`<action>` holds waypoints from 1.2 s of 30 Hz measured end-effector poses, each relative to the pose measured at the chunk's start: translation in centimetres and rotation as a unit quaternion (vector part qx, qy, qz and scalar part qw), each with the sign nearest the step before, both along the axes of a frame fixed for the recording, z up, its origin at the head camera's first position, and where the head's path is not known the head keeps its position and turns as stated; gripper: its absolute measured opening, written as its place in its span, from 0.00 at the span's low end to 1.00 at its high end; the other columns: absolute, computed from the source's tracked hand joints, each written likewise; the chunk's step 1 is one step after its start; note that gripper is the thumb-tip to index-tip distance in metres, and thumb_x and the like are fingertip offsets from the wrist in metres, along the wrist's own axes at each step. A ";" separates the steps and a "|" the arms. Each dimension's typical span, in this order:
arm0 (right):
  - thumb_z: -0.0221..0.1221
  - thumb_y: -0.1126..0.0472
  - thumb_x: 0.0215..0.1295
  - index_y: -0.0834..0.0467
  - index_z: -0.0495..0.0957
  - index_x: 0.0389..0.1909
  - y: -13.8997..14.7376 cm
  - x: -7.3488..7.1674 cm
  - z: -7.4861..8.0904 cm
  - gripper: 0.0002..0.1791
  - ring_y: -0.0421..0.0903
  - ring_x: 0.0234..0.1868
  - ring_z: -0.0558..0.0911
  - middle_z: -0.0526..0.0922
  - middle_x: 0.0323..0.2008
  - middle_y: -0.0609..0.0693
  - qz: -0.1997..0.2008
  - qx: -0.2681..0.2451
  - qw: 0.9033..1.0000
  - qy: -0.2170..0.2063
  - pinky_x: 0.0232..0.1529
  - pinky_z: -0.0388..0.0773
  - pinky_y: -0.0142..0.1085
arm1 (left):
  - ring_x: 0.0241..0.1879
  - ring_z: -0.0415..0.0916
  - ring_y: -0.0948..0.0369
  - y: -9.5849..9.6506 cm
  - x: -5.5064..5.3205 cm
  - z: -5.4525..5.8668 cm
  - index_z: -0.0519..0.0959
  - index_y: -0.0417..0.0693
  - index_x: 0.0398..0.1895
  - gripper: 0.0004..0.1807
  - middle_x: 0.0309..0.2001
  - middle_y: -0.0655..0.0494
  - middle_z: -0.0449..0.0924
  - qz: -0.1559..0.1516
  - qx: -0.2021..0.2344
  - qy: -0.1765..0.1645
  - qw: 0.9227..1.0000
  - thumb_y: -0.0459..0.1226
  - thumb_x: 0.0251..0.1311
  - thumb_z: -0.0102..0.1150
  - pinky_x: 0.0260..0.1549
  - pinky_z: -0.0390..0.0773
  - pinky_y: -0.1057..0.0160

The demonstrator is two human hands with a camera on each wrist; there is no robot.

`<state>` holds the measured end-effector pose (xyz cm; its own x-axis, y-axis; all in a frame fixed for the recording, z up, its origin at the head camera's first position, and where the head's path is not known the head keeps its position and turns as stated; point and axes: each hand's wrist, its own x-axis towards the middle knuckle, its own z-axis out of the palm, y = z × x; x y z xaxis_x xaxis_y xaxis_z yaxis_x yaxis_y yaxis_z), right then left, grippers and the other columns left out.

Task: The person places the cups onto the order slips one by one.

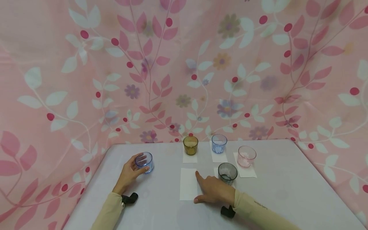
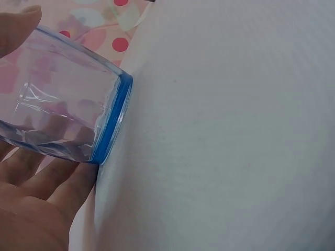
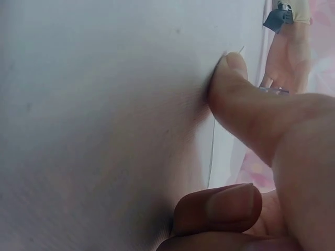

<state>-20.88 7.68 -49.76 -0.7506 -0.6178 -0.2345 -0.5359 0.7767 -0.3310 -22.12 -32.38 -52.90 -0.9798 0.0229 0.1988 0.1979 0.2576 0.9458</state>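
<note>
My left hand (image 1: 128,173) grips a clear blue glass (image 1: 149,162) at the table's left side, thumb on one side and fingers on the other. In the left wrist view, the thick blue base of the glass meets the white tabletop. My right hand (image 1: 215,190) rests at the right edge of a white paper rectangle (image 1: 187,187) in the middle. Its index finger stretches to the upper right corner and its thumb lies near the lower right corner. The remaining fingers are bent under. Just behind this hand stands a grey glass (image 1: 227,174).
At the back, an amber glass (image 1: 190,146), another blue glass (image 1: 219,144) and a pink glass (image 1: 246,157) stand upright on white paper pieces. A white cloth covers the table (image 1: 287,191). Pink floral fabric (image 1: 184,80) hangs behind it.
</note>
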 end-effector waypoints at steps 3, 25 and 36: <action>0.70 0.28 0.58 0.61 0.59 0.82 -0.1 -0.1 0.0 0.61 0.44 0.37 0.83 0.87 0.40 0.60 -0.004 0.002 1.000 -0.006 0.44 0.86 0.45 | 0.70 0.76 0.41 0.0 0.0 0.0 0.65 0.36 0.77 0.42 0.72 0.32 0.73 -0.004 0.007 0.006 1.000 0.31 0.62 0.75 0.62 0.78 0.74; 0.73 0.31 0.57 0.62 0.59 0.82 -0.4 0.1 0.3 0.62 0.53 0.46 0.86 0.87 0.49 0.65 -0.027 0.002 0.999 -0.023 0.49 0.86 0.50 | 0.67 0.78 0.36 2.2 1.1 1.3 0.68 0.33 0.76 0.40 0.69 0.25 0.74 -0.058 0.070 0.022 0.996 0.26 0.60 0.74 0.55 0.85 0.67; 0.73 0.31 0.56 0.61 0.59 0.82 -0.4 -0.1 0.2 0.62 0.51 0.44 0.85 0.87 0.49 0.65 -0.028 0.009 0.999 -0.027 0.52 0.86 0.50 | 0.68 0.74 0.31 5.9 2.3 3.2 0.70 0.39 0.76 0.40 0.68 0.30 0.77 -0.119 0.064 0.045 0.990 0.26 0.60 0.75 0.59 0.84 0.60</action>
